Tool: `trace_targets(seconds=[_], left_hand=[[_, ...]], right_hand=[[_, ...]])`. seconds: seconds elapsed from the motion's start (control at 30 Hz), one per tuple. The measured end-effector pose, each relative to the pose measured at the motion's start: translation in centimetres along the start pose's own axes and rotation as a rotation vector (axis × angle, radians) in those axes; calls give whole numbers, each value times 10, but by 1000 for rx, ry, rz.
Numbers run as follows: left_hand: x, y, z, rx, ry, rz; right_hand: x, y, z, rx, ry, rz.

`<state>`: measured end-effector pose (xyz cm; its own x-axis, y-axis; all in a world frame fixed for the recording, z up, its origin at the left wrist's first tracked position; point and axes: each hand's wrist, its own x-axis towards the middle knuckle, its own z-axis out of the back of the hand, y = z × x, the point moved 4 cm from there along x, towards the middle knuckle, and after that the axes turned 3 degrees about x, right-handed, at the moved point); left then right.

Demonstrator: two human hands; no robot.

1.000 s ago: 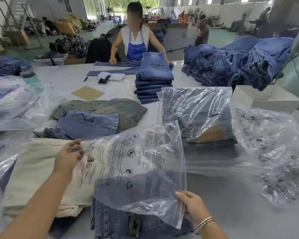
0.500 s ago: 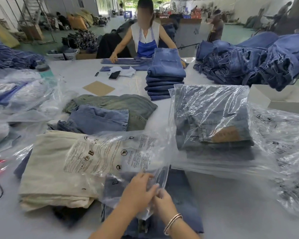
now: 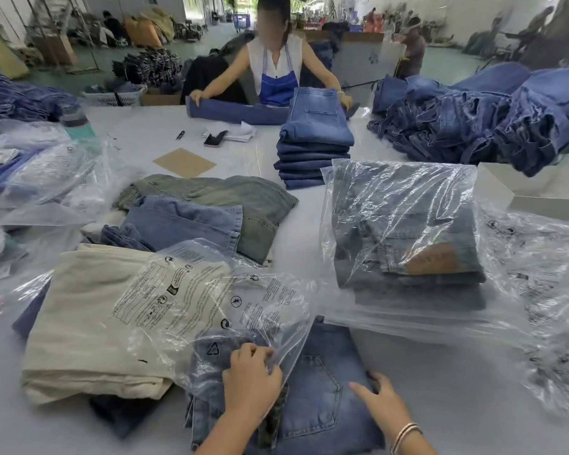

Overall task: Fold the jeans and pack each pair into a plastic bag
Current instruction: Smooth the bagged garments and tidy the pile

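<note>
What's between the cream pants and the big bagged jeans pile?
In the head view, the printed plastic bag held by the left hand lies between the cream pants and the bagged jeans pile.

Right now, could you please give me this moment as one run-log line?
left hand: grips plastic bag edge | right hand: flat on folded jeans | jeans: not yet bagged
</note>
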<state>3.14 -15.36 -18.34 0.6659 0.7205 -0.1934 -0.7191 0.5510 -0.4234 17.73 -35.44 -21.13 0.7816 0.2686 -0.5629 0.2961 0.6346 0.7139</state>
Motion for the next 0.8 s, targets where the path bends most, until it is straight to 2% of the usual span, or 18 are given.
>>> trace_targets(seconds=[0.13,0.2,0.33,0.47,0.53,0.63,0.73,0.8], left_hand=[[1,-2,-6,237,70,-70],[3,-1,-7,307,52,-73],[7,2,-9,475,27,-106],[10,-2,-8,524,69,-136],[15,-1,3,405,45,-108],[23,7,23,136,-91,-41],[26,12,39,-321,-201,29],[29,10,55,-507,-320,-11]], right_hand=[[-3,12,-8,118,131,13],[-10,26,-17,32,152,129],[-36,51,-48,-314,238,339],[-54,62,-63,-379,255,367],[-59,63,-59,-375,235,375],[-69,63,-52,-327,181,417],[-84,63,-62,-474,311,468],[-91,65,-73,-654,417,480]])
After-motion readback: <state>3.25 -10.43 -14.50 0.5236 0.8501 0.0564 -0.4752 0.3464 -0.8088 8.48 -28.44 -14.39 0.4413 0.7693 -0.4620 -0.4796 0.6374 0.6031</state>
